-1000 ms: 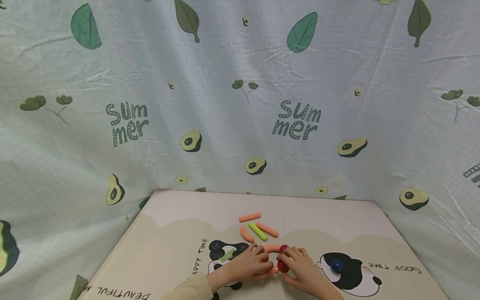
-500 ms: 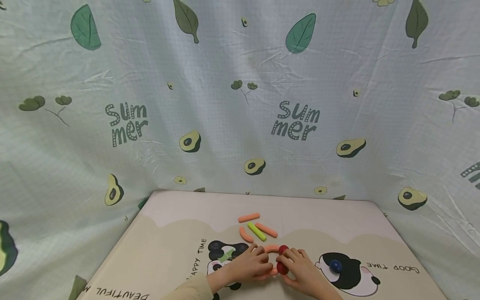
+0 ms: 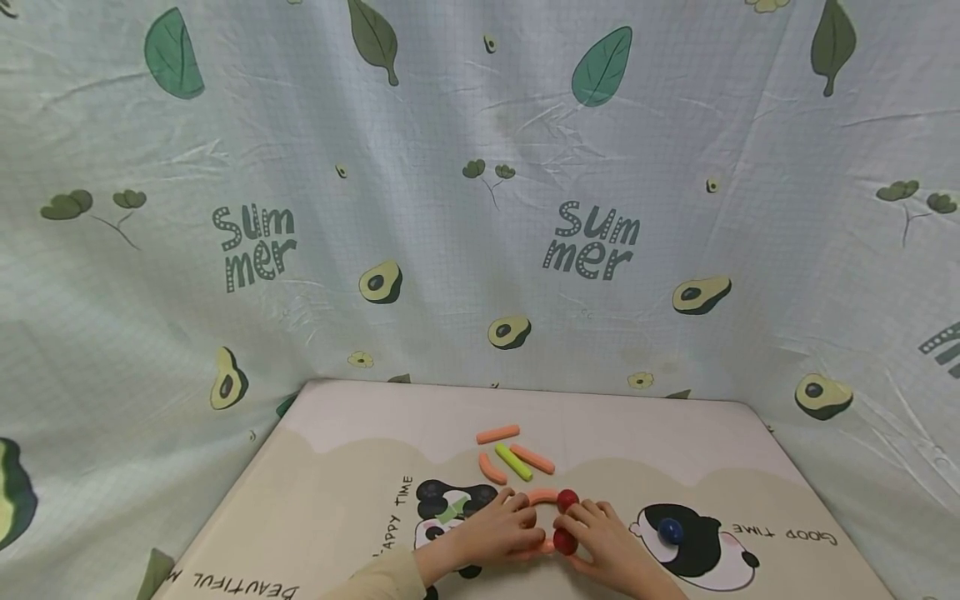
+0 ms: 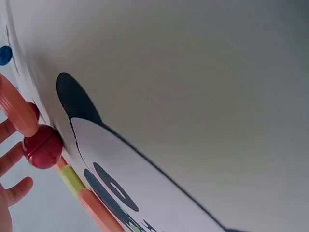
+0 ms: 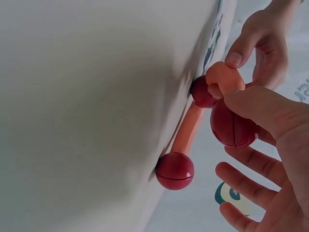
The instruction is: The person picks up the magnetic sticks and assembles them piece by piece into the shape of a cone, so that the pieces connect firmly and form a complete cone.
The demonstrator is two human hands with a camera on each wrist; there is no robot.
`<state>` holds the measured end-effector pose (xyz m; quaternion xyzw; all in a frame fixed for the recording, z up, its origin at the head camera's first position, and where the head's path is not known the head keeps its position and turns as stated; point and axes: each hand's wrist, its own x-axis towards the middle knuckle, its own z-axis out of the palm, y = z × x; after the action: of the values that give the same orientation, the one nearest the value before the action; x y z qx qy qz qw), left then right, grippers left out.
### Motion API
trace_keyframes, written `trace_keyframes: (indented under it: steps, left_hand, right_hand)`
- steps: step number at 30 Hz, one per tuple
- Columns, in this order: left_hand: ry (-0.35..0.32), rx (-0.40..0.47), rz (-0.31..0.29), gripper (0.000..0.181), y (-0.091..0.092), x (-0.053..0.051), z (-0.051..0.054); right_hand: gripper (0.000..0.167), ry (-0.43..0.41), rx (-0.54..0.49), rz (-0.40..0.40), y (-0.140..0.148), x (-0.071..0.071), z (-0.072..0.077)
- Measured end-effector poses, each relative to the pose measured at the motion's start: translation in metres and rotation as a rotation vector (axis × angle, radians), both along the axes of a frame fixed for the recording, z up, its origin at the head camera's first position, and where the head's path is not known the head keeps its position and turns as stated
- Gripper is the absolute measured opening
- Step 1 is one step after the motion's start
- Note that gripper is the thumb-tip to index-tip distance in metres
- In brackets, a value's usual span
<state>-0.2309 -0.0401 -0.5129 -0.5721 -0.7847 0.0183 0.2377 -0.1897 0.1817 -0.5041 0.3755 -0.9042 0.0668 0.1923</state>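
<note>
Curved orange toy rods and red balls are joined between my hands. My left hand point(image 3: 495, 529) pinches a curved orange toy rod point(image 5: 223, 77); the right wrist view shows the thumb against it. My right hand point(image 3: 607, 546) pinches a red ball point(image 5: 233, 128) where that rod meets it, its lower fingers spread. Beyond are a second red ball point(image 5: 203, 92), another orange rod point(image 5: 188, 129) and a third red ball point(image 5: 175, 170) by the table. Fingers point(image 4: 12, 162) enter the left wrist view near a red ball point(image 4: 43, 147); whose they are is unclear.
On the table mat point(image 3: 337, 467), beyond the hands, lie a green rod point(image 3: 513, 462), straight orange rods point(image 3: 498, 434) and a curved orange rod point(image 3: 492, 469). A blue ball point(image 3: 671, 532) sits to the right. A patterned curtain point(image 3: 450, 242) hangs behind the table.
My right hand has shifted very slightly, and more of the far red ball shows beside its fingers. My left hand has not visibly moved.
</note>
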Motion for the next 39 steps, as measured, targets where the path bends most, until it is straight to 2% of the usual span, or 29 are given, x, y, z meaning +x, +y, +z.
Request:
trace_keyframes:
  steps: [10,18,29,36,39]
  left_hand:
    - [0.045,-0.019,-0.003,0.013,-0.001,0.0,-0.003]
    - [0.013,-0.016,-0.008,0.014,-0.005,0.002,-0.002]
    - [0.011,-0.049,0.009,0.011,-0.01,0.001,-0.004]
    - [0.002,-0.053,0.012,0.011,-0.013,0.001,-0.004]
    - [-0.007,-0.059,0.01,0.01,-0.014,0.0,-0.004]
  right_hand:
    - [0.032,0.0,-0.001,0.053,0.0,0.0,-0.004]
    - [0.028,-0.052,0.001,0.07,-0.001,0.0,-0.006]
    - [0.028,0.002,-0.011,0.132,-0.005,-0.003,-0.012]
    - [0.023,-0.121,0.017,0.089,-0.006,-0.004,-0.007]
    - [0.021,-0.12,0.013,0.068,-0.004,-0.007,-0.006]
